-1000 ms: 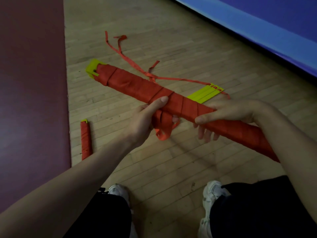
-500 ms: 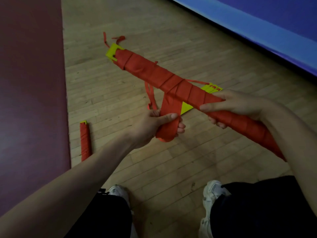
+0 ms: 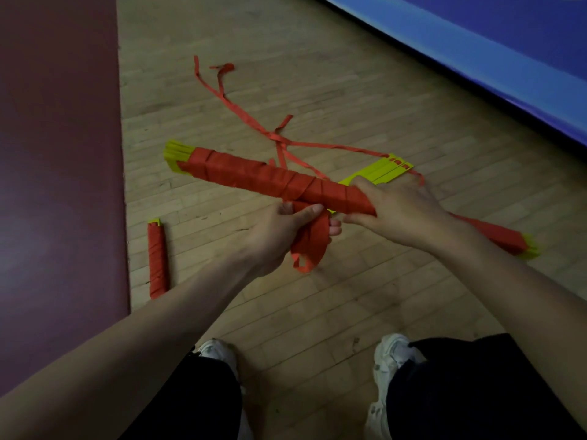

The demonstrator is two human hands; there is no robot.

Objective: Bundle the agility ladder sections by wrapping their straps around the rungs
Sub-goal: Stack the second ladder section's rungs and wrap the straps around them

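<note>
At frame centre I hold the long bundle [image 3: 270, 179] above the floor, my right hand [image 3: 397, 211] curled round its wrapped middle and my left hand [image 3: 279, 230] pinching the hanging strap loop [image 3: 313, 242] beneath, so it looks nearly finished. A small bundle [image 3: 158, 258] lies done at left; the yellow rungs [image 3: 384, 171] behind, their loose straps [image 3: 241, 112] trailing up-frame, remain unwrapped

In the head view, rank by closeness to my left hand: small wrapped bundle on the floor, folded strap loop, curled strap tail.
1. folded strap loop, gripped in the left hand.
2. small wrapped bundle, on the floor to its left.
3. curled strap tail, far ahead on the floor.
</note>
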